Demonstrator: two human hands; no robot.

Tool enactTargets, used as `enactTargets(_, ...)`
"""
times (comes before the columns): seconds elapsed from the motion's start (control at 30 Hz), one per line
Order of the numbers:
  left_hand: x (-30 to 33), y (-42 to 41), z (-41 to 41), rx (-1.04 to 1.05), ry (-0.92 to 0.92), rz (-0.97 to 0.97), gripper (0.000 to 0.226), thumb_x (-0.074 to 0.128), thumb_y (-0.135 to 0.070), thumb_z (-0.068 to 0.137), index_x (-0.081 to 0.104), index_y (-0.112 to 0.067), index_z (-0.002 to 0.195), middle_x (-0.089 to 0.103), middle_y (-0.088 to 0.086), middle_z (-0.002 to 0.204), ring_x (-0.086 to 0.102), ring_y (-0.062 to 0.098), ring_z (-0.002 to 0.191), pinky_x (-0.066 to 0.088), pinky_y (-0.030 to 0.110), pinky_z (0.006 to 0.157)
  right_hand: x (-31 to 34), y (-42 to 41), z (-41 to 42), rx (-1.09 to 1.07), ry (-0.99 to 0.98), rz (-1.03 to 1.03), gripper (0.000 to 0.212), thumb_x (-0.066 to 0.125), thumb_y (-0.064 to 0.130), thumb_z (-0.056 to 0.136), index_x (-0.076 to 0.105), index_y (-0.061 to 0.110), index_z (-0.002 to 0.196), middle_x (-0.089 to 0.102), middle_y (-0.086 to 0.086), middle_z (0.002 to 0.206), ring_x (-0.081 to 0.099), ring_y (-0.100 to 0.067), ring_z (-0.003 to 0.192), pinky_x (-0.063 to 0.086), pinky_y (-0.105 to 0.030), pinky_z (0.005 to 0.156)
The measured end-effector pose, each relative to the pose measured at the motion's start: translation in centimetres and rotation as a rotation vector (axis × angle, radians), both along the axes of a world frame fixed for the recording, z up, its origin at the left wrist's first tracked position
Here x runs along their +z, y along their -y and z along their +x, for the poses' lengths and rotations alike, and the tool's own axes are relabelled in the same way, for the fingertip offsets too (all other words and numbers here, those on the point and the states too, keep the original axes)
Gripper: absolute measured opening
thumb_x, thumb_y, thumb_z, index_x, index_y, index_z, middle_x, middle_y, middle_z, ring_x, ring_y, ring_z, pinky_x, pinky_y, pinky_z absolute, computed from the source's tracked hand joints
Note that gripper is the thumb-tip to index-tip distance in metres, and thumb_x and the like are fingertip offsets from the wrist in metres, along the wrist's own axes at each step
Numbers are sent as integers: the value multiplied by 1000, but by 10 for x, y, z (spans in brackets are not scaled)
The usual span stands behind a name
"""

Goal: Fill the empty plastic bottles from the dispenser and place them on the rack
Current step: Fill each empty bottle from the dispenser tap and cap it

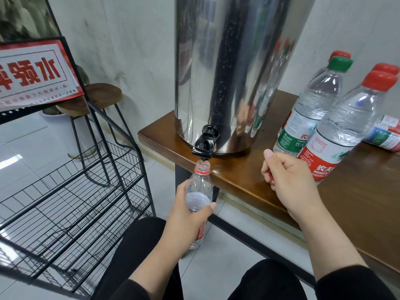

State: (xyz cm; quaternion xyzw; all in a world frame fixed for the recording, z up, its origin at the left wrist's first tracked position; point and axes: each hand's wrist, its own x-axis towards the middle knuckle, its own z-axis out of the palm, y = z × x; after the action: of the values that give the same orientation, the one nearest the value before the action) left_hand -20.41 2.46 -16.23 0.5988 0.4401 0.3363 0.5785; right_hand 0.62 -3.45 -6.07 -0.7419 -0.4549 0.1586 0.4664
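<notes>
We hold the open bottle (pixel 199 191) in our left hand (pixel 190 215), fingers and thumb curled round its body, mouth right under the black tap (pixel 204 146) of the steel dispenser (pixel 227 72). It hangs off the desk (pixel 249 178) edge, unsupported. Right hand (pixel 285 169) rests on the desk, grip curled round something red, probably the cap; can't confirm.

Risks as we see them:
- Mouth is narrow and sits slightly off the spout; any drift and water goes on the floor or our lap.
- Thin plastic: squeeze harder as it gets heavy and it buckles, spilling.
- Right hand is busy, so working the tap means juggling the cap.
- Capped bottles (pixel 320 118) crowd that hand; a careless reach tips them.
- Wire rack (pixel 71 198) shelves slope, so a placed bottle may roll.
</notes>
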Motion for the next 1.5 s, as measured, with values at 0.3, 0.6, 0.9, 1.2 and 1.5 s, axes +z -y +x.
enactTargets(0.3, 3, 1, 1, -3, -3, 1, 64, 79, -34, 87, 40, -49, 136, 62, -19, 120, 64, 0, 107, 49, 11, 76, -1, 0, 0, 13, -4, 19, 50, 46, 44, 105, 61, 12, 69, 60, -7, 64, 51, -7, 57, 46, -38, 64)
enactTargets(0.6, 3, 1, 0, -9, -13, 3, 65, 79, -35, 87, 39, -47, 137, 62, -17, 121, 64, 5, 109, 50, 12, 76, 0, 0, 0, 20, -5, 10, 49, 46, 43, 105, 62, 11, 71, 60, -6, 64, 52, -5, 57, 46, -34, 64)
enactTargets(0.9, 3, 1, 0, -14, -16, 0, 65, 79, -34, 88, 40, -47, 138, 62, -17, 122, 64, 5, 109, 49, 13, 78, -1, 0, 1, 24, 13, 14, 49, 46, 44, 105, 62, 12, 71, 60, -5, 64, 53, -6, 58, 47, -36, 65)
enactTargets(1.2, 2, 1, 0, -9, -5, -7, 63, 79, -34, 87, 41, -47, 135, 63, -17, 119, 65, 2, 105, 50, 15, 79, -2, 0, 2, 23, 7, 22, 49, 47, 43, 105, 61, 14, 69, 60, -5, 64, 52, -6, 58, 47, -35, 64)
enactTargets(1.5, 2, 2, 0, -13, -2, -11, 64, 79, -33, 87, 40, -46, 137, 62, -16, 121, 65, 5, 108, 51, 19, 85, -2, -1, 2, 15, -4, 13, 49, 46, 44, 104, 61, 14, 69, 60, -4, 62, 52, -5, 57, 47, -35, 64)
